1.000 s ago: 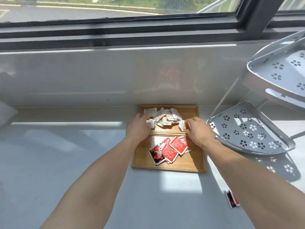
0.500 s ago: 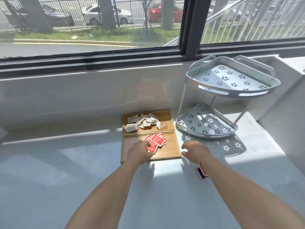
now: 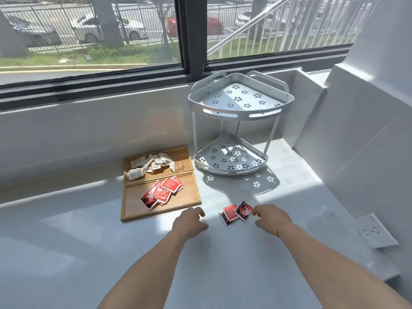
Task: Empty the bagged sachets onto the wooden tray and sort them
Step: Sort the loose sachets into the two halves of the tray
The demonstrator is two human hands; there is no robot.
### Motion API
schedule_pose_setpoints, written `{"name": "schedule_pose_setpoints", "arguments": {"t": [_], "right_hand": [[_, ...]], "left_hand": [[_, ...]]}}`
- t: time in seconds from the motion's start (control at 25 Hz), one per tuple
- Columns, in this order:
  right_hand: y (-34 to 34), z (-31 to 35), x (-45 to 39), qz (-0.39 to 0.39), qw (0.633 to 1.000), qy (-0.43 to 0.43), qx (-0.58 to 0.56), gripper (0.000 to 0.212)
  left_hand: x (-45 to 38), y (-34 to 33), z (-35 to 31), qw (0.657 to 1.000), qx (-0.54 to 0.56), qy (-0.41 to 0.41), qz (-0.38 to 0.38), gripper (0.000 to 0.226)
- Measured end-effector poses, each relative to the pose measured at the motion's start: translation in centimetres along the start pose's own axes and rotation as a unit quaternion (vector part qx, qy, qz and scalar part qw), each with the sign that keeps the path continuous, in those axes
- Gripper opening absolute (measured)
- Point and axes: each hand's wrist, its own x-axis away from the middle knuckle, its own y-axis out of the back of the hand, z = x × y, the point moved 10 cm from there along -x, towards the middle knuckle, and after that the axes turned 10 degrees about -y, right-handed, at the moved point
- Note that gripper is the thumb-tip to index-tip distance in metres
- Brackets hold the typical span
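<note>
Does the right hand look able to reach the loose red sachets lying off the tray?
Probably yes: the right hand sits beside the loose red sachets on the counter, its fingers nearly touching, nothing between.

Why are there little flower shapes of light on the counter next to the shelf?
In the head view, sun through the window passes the flower-shaped holes of the metal corner shelf, so its shadow on the counter holds bright flower spots; window frame and railing look bent by the wide lens.
</note>
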Motion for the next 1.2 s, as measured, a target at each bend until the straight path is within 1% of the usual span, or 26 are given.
{"name": "schedule_pose_setpoints", "arguments": {"t": [0.12,0.24,0.44,0.56,0.72,0.8,0.88,1.0,1.12,1.2], "right_hand": [[-0.2,-1.8,-0.8,0.002,1.000,0.003,-0.008,0.044],[-0.2,-2.1,-1.9,0.008,1.000,0.017,-0.014,0.048],[-0.1,0.4,-3.9,-0.010,0.996,0.088,0.012,0.056],[-0.6,2.2,-4.9,-0.010,0.990,0.132,0.056,0.057],[-0.7,2.9,-5.8,-0.016,0.986,0.153,0.063,0.051],[-0.4,2.9,-6.3,-0.026,0.986,0.156,0.044,0.045],[-0.1,2.5,-6.7,-0.026,0.988,0.148,0.020,0.037],[-0.3,1.8,-7.4,-0.003,0.991,0.132,0.002,0.027],[-0.7,1.0,-7.6,0.026,0.993,0.114,-0.021,0.027],[-1.4,0.5,-7.5,0.040,0.993,0.108,-0.020,0.030]], "left_hand": [[-0.9,-1.4,-2.1,1.000,-0.003,0.005,0.005,0.044],[-2.0,-2.3,-4.1,1.000,-0.003,0.004,-0.004,0.048],[-4.3,-3.0,-6.5,0.999,-0.028,0.001,-0.030,0.052],[-5.4,-3.6,-7.4,0.998,-0.055,0.004,-0.042,0.047],[-6.3,-3.9,-7.7,0.995,-0.076,0.006,-0.058,0.037],[-6.5,-3.8,-7.5,0.996,-0.057,0.013,-0.066,0.032],[-6.7,-3.4,-7.3,0.996,-0.025,0.021,-0.078,0.022],[-6.4,-2.9,-5.8,0.992,0.073,0.058,-0.086,0.011],[-5.7,-2.3,-4.0,0.978,0.164,0.088,-0.096,0.013],[-5.2,-2.8,-3.4,0.968,0.218,0.103,-0.063,0.023]]}}
